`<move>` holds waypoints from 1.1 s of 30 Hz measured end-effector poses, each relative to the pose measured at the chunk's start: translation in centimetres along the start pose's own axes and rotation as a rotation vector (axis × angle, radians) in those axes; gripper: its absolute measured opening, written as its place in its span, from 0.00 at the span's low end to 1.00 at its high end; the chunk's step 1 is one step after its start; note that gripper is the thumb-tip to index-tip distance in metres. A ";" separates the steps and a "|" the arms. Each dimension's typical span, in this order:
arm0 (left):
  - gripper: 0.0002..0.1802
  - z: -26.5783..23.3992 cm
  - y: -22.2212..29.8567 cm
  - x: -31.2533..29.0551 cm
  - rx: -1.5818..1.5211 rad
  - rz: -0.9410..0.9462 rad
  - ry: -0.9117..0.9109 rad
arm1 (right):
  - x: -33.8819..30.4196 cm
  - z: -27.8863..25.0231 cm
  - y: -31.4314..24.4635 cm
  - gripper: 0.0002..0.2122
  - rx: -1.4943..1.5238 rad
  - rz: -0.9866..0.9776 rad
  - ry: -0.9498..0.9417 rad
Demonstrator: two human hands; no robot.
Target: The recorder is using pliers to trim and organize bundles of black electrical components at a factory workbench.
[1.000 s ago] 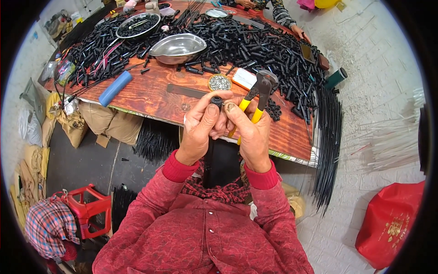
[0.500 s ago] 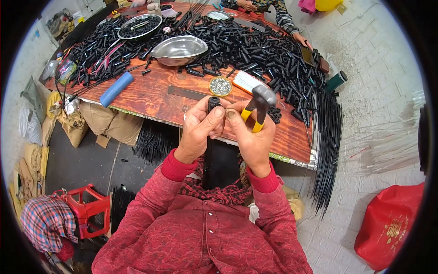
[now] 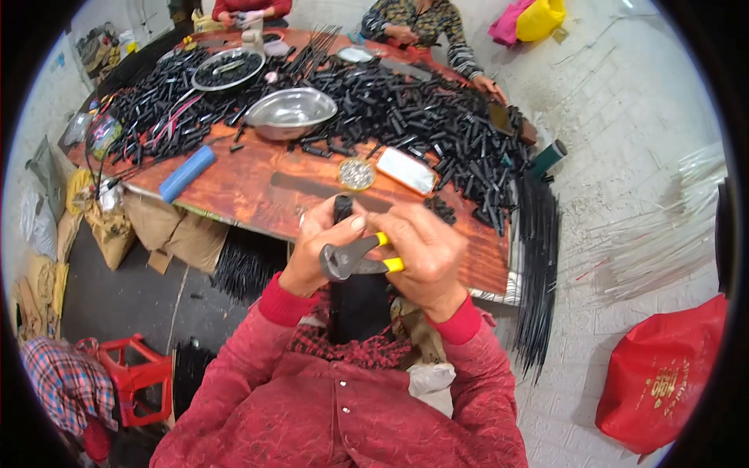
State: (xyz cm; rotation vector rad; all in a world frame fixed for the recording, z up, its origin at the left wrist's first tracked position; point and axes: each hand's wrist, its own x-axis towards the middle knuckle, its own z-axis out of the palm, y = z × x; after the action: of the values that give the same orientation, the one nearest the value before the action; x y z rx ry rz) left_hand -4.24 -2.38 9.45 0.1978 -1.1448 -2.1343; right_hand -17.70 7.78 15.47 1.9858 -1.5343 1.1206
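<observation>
Pinched between the thumb and fingers of my left hand (image 3: 312, 253) is a black plastic tube (image 3: 342, 207), its ribbed end pointing up. My right hand (image 3: 431, 253) grips end-cutting pincers (image 3: 337, 263) with yellow-and-black handles. Their rounded metal head lies across the front of my left thumb, below the tube's end. Whether the jaws touch anything cannot be made out. Just beyond my hands, a round yellow-rimmed dish (image 3: 356, 174) holds small silvery pieces. Beside it lies a white rectangular tray (image 3: 406, 171) with an orange edge.
A heap of black tubes (image 3: 406, 117) covers much of the wooden table (image 3: 234, 191). A metal bowl (image 3: 290, 113), a round tray (image 3: 228, 70) and a blue roll (image 3: 187, 173) sit there too. Two people work at the far side. Black rods (image 3: 537, 273) hang off the right edge.
The pincers have swung from pointing up and away to pointing left, across my left thumb. My right hand has turned over with them. The view has tilted up, bringing more of both people into sight.
</observation>
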 end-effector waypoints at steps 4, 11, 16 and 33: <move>0.08 -0.1 -0.4 -0.3 0.077 0.039 0.093 | 0.5 0.1 -0.2 0.15 0.036 0.062 -0.076; 0.12 -0.4 0.4 -0.8 0.036 0.016 -0.039 | 1.7 -2.6 0.9 0.10 0.524 0.322 -0.363; 0.11 0.1 -0.1 -0.6 -0.058 -0.022 -0.130 | 3.0 -7.0 1.6 0.15 0.987 0.969 -0.900; 0.10 -1.0 0.2 -1.0 -0.132 -0.042 -0.226 | 6.0 -5.3 4.4 0.17 1.113 1.033 -1.505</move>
State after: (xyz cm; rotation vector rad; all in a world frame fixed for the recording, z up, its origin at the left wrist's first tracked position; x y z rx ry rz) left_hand -2.99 -2.44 8.81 -0.0829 -1.1274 -2.3049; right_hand -23.16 6.43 22.59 3.1564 -3.5588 0.6230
